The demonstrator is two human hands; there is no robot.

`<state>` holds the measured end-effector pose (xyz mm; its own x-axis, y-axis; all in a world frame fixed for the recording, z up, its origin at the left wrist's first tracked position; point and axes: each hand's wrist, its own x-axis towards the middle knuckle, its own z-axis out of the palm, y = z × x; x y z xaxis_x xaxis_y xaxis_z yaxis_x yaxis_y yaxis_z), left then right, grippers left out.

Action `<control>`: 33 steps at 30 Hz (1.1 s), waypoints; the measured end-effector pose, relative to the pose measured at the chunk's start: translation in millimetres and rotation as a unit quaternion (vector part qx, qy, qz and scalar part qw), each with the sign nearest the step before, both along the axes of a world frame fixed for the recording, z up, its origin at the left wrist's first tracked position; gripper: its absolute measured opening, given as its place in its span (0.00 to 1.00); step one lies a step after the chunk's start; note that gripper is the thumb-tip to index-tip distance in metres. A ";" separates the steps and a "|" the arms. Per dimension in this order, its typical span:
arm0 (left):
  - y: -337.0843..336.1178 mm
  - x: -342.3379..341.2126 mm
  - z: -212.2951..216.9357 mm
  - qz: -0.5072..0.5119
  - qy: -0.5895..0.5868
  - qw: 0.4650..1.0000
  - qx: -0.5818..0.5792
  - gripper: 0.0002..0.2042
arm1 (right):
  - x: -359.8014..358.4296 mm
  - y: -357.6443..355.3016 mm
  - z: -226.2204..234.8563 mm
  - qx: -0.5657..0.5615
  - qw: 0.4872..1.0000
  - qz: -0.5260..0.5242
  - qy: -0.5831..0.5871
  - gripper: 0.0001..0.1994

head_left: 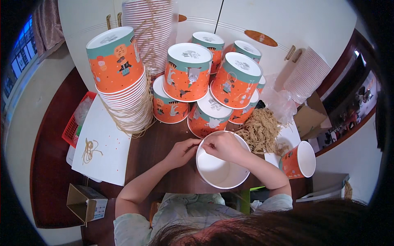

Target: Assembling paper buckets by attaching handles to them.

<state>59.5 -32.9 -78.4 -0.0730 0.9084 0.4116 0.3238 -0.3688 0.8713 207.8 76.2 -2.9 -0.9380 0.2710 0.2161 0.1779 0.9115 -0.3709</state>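
Note:
A paper bucket (221, 172) with a white inside stands at the table's front edge, its open mouth tilted toward me. My left hand (184, 152) is at the left side of its rim, fingers drawn together against the outer wall. Over the mouth reaches my right hand (225, 146), its fingers closed in a pinch just inside the same left part of the rim. Whatever lies between my fingertips is too small to make out. Beside the bucket, to the right, lies a heap of tan cords (262, 129).
Upside-down orange and green buckets (188, 78) are piled behind my hands. A tall nested stack (123, 100) draped with cords stands left, near a white sheet (108, 143) with loose cord. Another bucket (307, 159) lies tipped at right. An open carton (84, 205) is lower left.

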 end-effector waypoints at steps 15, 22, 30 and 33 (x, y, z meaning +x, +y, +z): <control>7.7 -37.6 -8.0 -0.042 -0.322 0.946 -0.013 0.04 | 33.9 20.7 41.0 0.075 0.993 -0.044 -0.086 0.12; 6.6 -40.6 -4.7 -0.045 -0.371 0.927 -0.030 0.02 | 105.9 90.0 44.4 -0.047 0.990 -0.112 -0.077 0.10; 3.5 -50.3 2.8 -0.036 -0.385 0.921 -0.050 0.02 | 167.0 94.5 59.5 -0.288 0.940 -0.184 -0.012 0.07; 1.7 -50.8 7.8 -0.080 -0.405 0.911 -0.014 0.04 | 143.9 61.0 74.6 -0.244 0.957 -0.143 -0.065 0.09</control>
<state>8.7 -31.2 -70.6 -0.2081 0.9434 0.2582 -0.4857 -0.3288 0.8099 351.7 137.2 71.8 -0.8207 0.5595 -0.1155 0.4679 0.5422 -0.6979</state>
